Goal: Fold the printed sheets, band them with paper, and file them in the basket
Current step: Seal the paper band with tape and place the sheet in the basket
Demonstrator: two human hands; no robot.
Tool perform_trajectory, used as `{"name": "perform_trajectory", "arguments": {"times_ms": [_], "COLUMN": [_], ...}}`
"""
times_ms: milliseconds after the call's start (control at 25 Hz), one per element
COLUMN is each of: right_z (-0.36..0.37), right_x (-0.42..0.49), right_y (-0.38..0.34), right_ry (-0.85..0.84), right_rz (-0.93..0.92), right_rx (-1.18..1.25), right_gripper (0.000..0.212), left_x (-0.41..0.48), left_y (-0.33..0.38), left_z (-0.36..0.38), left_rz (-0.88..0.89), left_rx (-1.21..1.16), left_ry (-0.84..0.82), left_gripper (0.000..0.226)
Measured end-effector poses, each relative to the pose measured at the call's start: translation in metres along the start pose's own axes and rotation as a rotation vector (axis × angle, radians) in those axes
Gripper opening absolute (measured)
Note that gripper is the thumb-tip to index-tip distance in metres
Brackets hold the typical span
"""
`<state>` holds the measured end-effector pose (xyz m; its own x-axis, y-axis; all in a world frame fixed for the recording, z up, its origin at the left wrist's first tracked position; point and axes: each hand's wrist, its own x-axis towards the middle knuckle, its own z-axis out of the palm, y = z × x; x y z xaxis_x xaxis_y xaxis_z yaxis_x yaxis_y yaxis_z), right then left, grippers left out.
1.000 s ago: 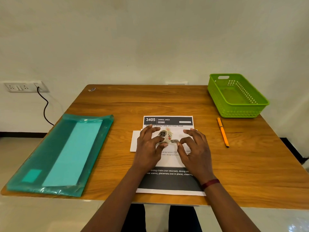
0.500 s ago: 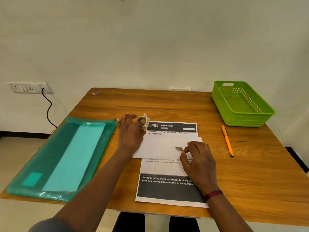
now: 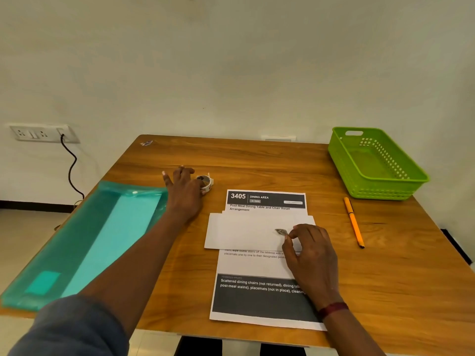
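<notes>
Printed sheet (image 3: pixel 259 265) lies on a wooden table (image 3: pixel 257 160) by a pale wall (image 3: pixel 231 73), long axis running away from the person, heading at the far end. One paper band (image 3: pixel 244 232) crosses it. There is one green basket (image 3: pixel 385 191), one pen (image 3: pixel 354 222) and one teal folder (image 3: pixel 90 240). Left hand (image 3: pixel 183 194), fingers spread, touches one tape roll (image 3: pixel 205 181); right hand (image 3: pixel 311 255) pinches a tape piece (image 3: pixel 280 231) on the band.

The left hand (image 3: pixel 183 187) rests on the bench (image 3: pixel 257 160) with its fingers spread, touching a small roll of tape (image 3: pixel 205 181). The right hand (image 3: pixel 311 255) pinches a bit of tape (image 3: pixel 281 231) on a white paper strip (image 3: pixel 244 231) lying across the printed sheet (image 3: pixel 257 265). An orange pen (image 3: pixel 354 222) lies near the green basket (image 3: pixel 372 163).
</notes>
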<state>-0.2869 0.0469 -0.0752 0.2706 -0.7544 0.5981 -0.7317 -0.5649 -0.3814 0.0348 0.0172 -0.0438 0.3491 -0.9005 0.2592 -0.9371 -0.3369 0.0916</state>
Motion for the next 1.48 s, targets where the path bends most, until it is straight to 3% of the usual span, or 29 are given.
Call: {"name": "perform_trajectory", "arguments": {"times_ms": [280,480,640,920,1000,1160,1240,1320,1480], "right_z": [0.001,0.001,0.001,0.000,-0.003,-0.017,-0.026,-0.032,-0.039], "right_x": [0.002,0.005,0.006,0.008,0.012,0.028,0.040,0.052,0.070], "right_y": [0.007,0.005,0.009,0.014,0.017,0.030,0.044,0.059,0.076], "right_ry": [0.012,-0.007,0.015,0.097,0.146,0.192,0.091,-0.082,-0.411], "right_rz": [0.157,0.216,0.229,0.329,0.442,0.827,0.889,0.844,0.566], "right_rx": [0.133,0.185,0.258,0.313,0.420,0.905,0.915,0.755,0.401], "right_gripper": [0.006,0.008,0.012,0.011,0.010,0.010,0.011,0.011,0.011], "left_x": [0.007,-0.017,-0.054,-0.098,-0.101,-0.106,-0.105,-0.105,-0.107], "left_y": [-0.009,0.016,0.063,0.144,0.157,0.179,0.185,0.189,0.185], "left_z": [-0.005,-0.001,-0.001,0.005,0.006,0.007,0.006,0.007,0.015], "left_rz": [0.067,0.042,0.231,0.533,0.556,0.453,0.446,0.481,0.506], "left_rx": [0.005,-0.151,-0.278,-0.350,-0.349,-0.471,-0.480,-0.479,-0.475], "left_ry": [-0.046,0.100,0.168,0.067,0.038,-0.039,-0.057,-0.052,-0.048], "left_gripper": [0.041,0.043,0.033,0.045,0.044,0.038,0.037,0.034,0.025]}}
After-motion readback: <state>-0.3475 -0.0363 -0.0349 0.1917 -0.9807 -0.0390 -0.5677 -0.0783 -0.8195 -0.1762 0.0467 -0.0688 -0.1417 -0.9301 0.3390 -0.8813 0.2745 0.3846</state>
